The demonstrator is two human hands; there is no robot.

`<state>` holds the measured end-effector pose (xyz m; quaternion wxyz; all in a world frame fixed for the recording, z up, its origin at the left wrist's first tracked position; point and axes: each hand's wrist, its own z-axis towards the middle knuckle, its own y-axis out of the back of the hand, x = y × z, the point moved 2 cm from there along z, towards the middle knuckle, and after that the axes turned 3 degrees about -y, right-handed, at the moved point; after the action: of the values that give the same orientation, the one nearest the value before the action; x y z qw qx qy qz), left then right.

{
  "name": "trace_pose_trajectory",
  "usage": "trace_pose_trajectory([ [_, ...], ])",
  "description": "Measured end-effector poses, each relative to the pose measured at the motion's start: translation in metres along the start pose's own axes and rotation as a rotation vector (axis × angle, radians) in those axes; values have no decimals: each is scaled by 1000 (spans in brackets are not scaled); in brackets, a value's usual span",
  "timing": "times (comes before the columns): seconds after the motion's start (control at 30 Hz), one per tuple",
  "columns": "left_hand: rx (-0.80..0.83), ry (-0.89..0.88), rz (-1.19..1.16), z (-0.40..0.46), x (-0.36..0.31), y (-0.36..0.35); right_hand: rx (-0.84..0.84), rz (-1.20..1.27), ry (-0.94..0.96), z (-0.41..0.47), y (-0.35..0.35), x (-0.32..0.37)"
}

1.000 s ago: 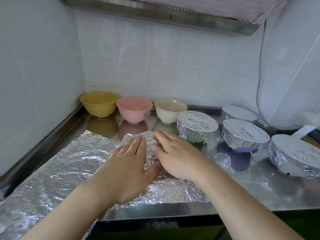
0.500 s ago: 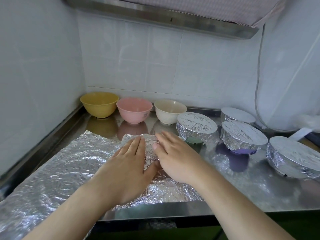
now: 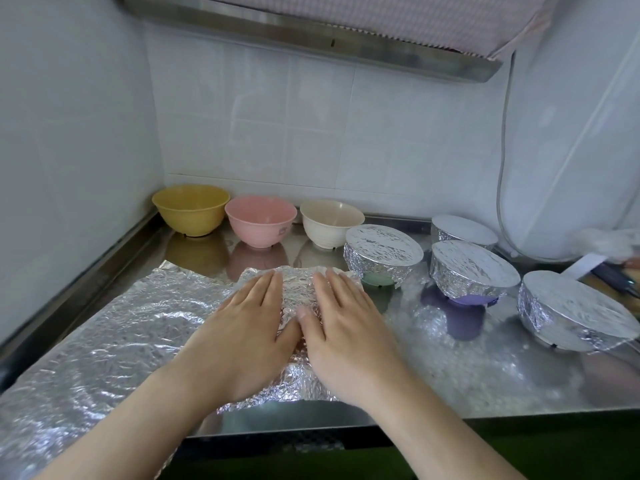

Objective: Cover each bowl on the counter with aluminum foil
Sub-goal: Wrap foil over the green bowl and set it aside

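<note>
Two hands flat on foil: left hand and right hand side by side, fingers straight and held together, palms pressing a folded patch of the foil sheet near the front edge of the steel counter. Thumbs nearly touching over the crease. Nothing pinched, nothing gripped.

Further left, the rest of the crumpled sheet, spread toward the near left corner and hanging over the counter's edge.

Far left along the wall, three uncovered: yellow bowl, pink bowl, cream bowl. Right of those, four already wrapped: green bowl, purple bowl, one behind it, one at far right.

Step in hand, most likely: flattening or creasing a piece for tearing off. Next: separate a piece wide enough for a rim, lift without ripping, lay over one of the open bowls, probably the cream one as nearest, and crimp down around the edge.
</note>
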<state>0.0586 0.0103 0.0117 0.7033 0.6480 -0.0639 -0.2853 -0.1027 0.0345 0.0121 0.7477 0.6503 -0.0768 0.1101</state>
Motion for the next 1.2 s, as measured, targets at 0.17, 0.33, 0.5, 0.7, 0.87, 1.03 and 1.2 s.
trace_pose_trajectory([
  [0.17, 7, -24, -22, 1, 4, -2, -73, -2, 45, -9, 0, 8],
  [0.33, -32, -56, -20, 3, 8, -5, -138, -20, 69, -17, -5, 13],
  [0.5, -27, -84, -4, 6, 13, -8, -182, -31, 143, -24, -9, 20],
  [0.7, -17, -57, 13, 4, 8, -6, -166, 77, 108, -13, 2, 18],
  [0.87, -26, -38, 28, 3, 5, -3, -67, 24, 37, 26, 7, 1],
  [1.03, 2, -51, -3, 2, 5, 4, 46, 69, -21, 33, -2, -6],
  [1.2, -131, -63, 64, -1, -12, 0, -34, -43, -16, 35, -7, -7],
])
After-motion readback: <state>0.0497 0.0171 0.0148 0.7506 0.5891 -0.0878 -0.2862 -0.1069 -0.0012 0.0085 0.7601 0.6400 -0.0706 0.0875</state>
